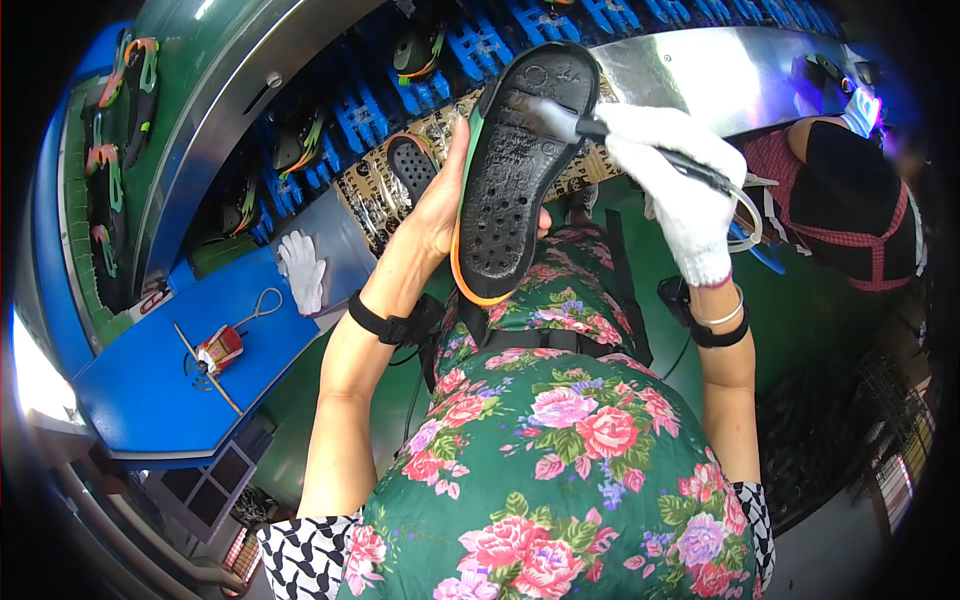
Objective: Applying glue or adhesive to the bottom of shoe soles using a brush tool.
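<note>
A clog (497, 190) with a black sole and green and orange edging is held up in front of me, its underside facing me. My bare left hand (440, 212) is closed around its left side, with fingertips showing past the right edge. In a white knit glove, my right hand (680, 165) grips a brush (574, 122) by its dark handle. The brush's pale bristles touch the upper part of the sole, where the black surface looks wet. A pale tube or cord (748, 222) loops beside my right wrist.
Another clog (411, 165) lies on taped cardboard (372, 190) behind my left hand. A conveyor with blue holders (365, 125) carries more clogs. On the blue table (140, 400) at left are a white glove (301, 268) and a red-labelled container (221, 348). A co-worker (850, 200) is at right.
</note>
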### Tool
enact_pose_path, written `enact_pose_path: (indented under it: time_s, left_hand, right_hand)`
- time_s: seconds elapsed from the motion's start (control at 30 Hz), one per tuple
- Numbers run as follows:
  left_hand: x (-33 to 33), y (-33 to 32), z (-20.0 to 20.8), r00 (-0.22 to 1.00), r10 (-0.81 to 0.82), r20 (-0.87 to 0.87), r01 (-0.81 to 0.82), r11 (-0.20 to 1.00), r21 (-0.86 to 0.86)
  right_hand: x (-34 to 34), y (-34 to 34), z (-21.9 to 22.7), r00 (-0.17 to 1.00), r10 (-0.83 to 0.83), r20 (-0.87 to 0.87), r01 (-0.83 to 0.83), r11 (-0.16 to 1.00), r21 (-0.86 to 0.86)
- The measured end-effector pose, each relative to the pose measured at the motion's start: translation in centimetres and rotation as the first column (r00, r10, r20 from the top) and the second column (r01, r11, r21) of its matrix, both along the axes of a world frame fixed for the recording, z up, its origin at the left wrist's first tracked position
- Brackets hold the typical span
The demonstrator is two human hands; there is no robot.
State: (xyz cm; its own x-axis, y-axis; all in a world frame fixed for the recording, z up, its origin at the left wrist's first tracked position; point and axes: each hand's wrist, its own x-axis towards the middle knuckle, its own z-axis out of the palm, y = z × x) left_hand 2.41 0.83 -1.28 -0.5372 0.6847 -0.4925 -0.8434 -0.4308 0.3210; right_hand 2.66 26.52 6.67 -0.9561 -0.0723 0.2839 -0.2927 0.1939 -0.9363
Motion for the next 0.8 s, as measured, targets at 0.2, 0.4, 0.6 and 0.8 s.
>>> enact_pose_path:
  time_s: [0.2,0.4,0.6,0.8]
  left_hand:
    - [-0.2,0.8,1.5,0.981,0.066,0.183,-0.093,0.985,0.142]
    - [0.5,0.6,2.9,0.972,0.169,0.165,-0.213,0.927,0.308]
    - [0.6,0.8,2.9,0.985,0.157,-0.068,-0.118,0.912,0.394]
    - [0.8,0.8,4.0,0.981,0.184,-0.065,-0.154,0.934,0.321]
  right_hand:
    - [1.7,-0.8,2.2,0.989,0.146,-0.039,-0.148,0.988,-0.049]
    - [2.3,-0.9,3.6,0.838,0.424,-0.344,-0.34,0.898,0.279]
    - [4.4,-0.4,4.7,0.817,0.566,0.109,-0.571,0.821,0.021]
    - [2.7,-0.1,4.5,0.793,0.584,-0.172,-0.539,0.805,0.25]
